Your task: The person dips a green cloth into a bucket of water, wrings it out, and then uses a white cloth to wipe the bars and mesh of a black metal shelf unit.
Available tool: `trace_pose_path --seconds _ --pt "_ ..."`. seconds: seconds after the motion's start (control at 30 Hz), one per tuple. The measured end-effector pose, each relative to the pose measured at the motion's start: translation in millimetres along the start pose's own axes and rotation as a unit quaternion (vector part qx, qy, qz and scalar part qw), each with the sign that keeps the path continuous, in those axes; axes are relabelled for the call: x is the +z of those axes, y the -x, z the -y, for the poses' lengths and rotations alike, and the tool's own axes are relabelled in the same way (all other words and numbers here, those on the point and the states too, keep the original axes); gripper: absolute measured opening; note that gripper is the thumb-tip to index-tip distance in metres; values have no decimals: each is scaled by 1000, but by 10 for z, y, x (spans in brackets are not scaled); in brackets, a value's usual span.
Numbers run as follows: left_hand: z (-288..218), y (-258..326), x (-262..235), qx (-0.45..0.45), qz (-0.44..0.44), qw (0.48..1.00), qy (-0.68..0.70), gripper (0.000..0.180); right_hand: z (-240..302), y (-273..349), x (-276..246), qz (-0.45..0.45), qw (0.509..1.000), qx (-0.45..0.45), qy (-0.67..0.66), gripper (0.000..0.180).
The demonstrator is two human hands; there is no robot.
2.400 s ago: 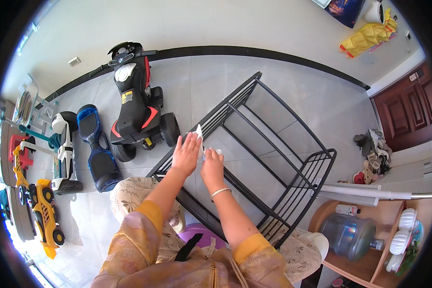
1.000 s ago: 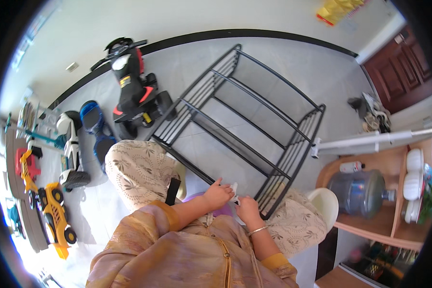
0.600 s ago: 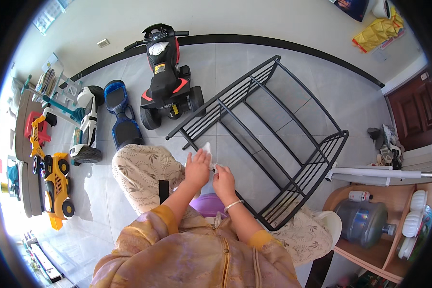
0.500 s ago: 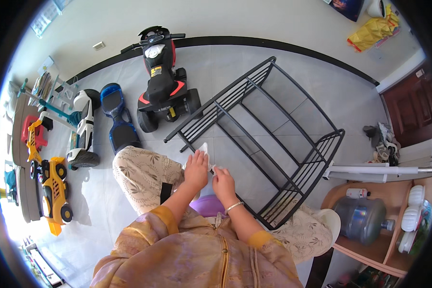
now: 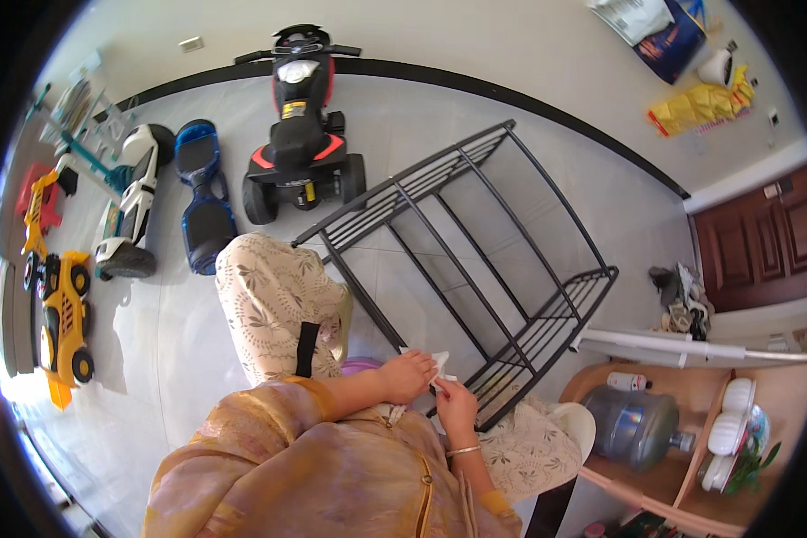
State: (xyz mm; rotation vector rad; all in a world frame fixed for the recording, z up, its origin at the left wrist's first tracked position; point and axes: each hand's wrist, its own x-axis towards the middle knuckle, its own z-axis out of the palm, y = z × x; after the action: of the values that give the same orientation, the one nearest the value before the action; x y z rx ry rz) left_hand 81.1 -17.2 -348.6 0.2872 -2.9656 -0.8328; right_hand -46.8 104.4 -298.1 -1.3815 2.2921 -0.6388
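Note:
A white wipe (image 5: 440, 362) is bunched around the near bar of the black metal rack (image 5: 457, 269). My left hand (image 5: 409, 377) has its fingers curled over the wipe and presses it to the bar. Close by on the right, my right hand (image 5: 457, 408) pinches the loose end of the wipe. The rack lies tilted on the floor in front of me, with its slatted sides to the upper left and lower right. My forearms hide part of a purple thing (image 5: 360, 365) between my knees.
A ride-on motorbike (image 5: 305, 134) stands beyond the rack. To the left are a blue hoverboard (image 5: 208, 193), a white self-balancing scooter (image 5: 134, 197) and a yellow toy digger (image 5: 65, 314). At right, a wooden cabinet (image 5: 592, 375) holds a large water bottle (image 5: 632, 426).
Both hands have moved right and nearer to me along the rack's near bar, taking the wipe with them. The view has shifted too.

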Motion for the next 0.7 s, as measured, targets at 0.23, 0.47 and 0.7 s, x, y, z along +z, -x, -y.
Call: trace_pose_path --seconds 0.23,0.47,0.7 --pt "529 130 -336 -184 -51 969 -156 27 299 -497 411 17 999 -20 -43 15" --pt "1184 287 -850 -370 -224 885 -172 24 873 -1163 837 36 993 -112 -18 27" --pt "926 158 -891 -241 -113 943 -201 12 524 -810 665 39 994 -96 21 28"
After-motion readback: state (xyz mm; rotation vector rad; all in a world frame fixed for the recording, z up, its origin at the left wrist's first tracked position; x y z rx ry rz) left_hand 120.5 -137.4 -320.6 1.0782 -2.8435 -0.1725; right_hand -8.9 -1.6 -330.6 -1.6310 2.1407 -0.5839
